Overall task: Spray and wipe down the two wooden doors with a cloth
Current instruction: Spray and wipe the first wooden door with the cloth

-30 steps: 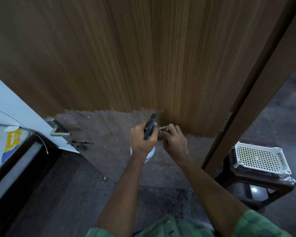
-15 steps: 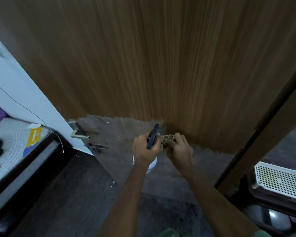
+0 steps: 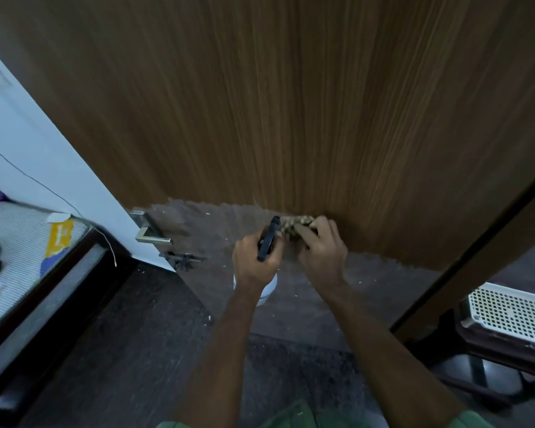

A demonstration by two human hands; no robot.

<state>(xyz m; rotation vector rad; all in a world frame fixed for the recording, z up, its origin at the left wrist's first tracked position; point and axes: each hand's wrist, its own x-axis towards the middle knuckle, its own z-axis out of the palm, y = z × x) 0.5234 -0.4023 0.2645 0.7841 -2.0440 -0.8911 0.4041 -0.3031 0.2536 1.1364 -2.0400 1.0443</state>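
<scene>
A brown wooden door [image 3: 291, 103] fills the upper view, its lower part a duller grey-brown. My left hand [image 3: 255, 262] grips a spray bottle [image 3: 267, 242] with a black trigger head; its white body shows below the hand. My right hand [image 3: 320, 250] holds a small patterned cloth [image 3: 294, 226] bunched in its fingers, right in front of the nozzle and close to the door. Both hands almost touch each other.
A metal door handle [image 3: 150, 234] and a latch sit at the door's left edge. A bed [image 3: 22, 251] lies at the left. A dark wooden stool [image 3: 491, 344] with a white perforated basket [image 3: 513, 313] stands at the right beyond the door frame [image 3: 476, 248].
The view has tilted up and swung left, so the stool and basket slid toward the right edge. Both hands stay together at the door with bottle and cloth.
</scene>
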